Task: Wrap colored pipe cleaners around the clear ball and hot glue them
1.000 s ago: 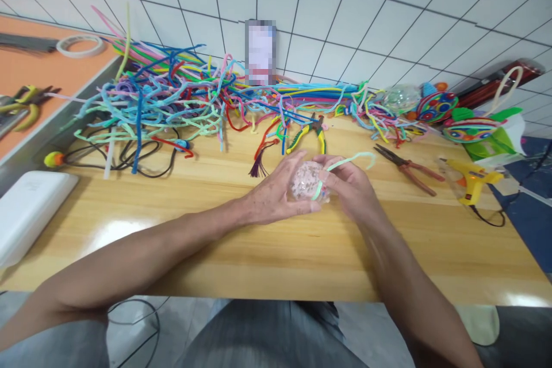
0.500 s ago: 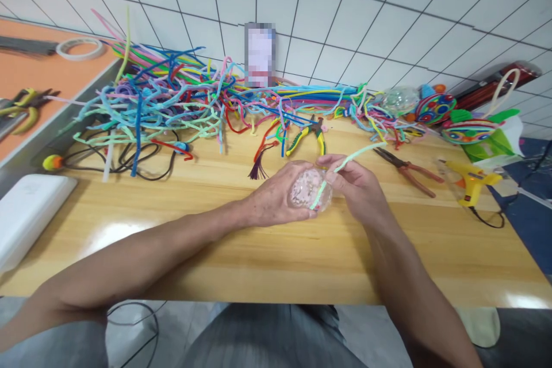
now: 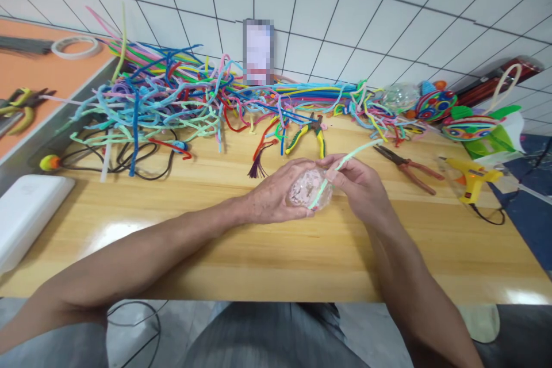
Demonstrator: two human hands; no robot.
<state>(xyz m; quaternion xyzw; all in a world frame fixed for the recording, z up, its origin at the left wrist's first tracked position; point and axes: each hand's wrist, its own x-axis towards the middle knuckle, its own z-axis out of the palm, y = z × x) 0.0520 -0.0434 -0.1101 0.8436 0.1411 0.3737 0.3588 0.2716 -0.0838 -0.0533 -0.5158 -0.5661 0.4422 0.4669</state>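
Observation:
My left hand (image 3: 273, 192) is wrapped round a clear plastic ball (image 3: 301, 188) with pale pink, glittery bits showing in it. Across the ball's right side runs a light green pipe cleaner (image 3: 360, 150), its lower end lying against the surface. My right hand (image 3: 356, 184) pinches this pipe cleaner between thumb and fingers at the ball's upper right. The free end sticks out up and to the right, past the fingers. Just beyond the hands lie yellow-and-black pliers (image 3: 307, 135). To the right rest pliers with reddish-brown handles (image 3: 414, 171).
A large tangle of coloured pipe cleaners (image 3: 150, 100) covers the back left. A phone (image 3: 258, 52) leans on the tiled wall. At right are a yellow glue gun (image 3: 472, 178) and decorated balls (image 3: 470, 126). A white box-like device (image 3: 34, 218) lies at left, below a tassel-free black cord (image 3: 125, 161).
Both hands keep nearly the same hold on the ball and the pipe cleaner. The whole view has shifted slightly; the pipe cleaner's free end sits a little lower and further left.

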